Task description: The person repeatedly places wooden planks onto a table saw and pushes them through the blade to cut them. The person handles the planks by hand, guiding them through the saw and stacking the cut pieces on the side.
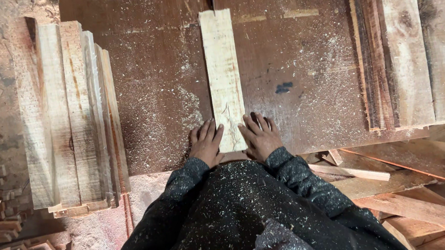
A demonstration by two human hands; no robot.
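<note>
Plank [223, 79] of pale wood lies flat in the middle of the brown table [307, 75], long and thin, pointing away from the person. It looks rough, with little marks near the close end, and sawdust lies all around it. The left hand [205, 142] rests flat, fingers spread a bit, touching the plank's left edge. The right hand [260, 135] does the same on the right edge. Neither hand wraps around it. The plank's close end is partly hidden between the hands. A stack of boards [71, 115] stands on the left, and another stack [411, 45] on the right. Dusty dark sleeves [296, 172] hide the wrists.
</note>
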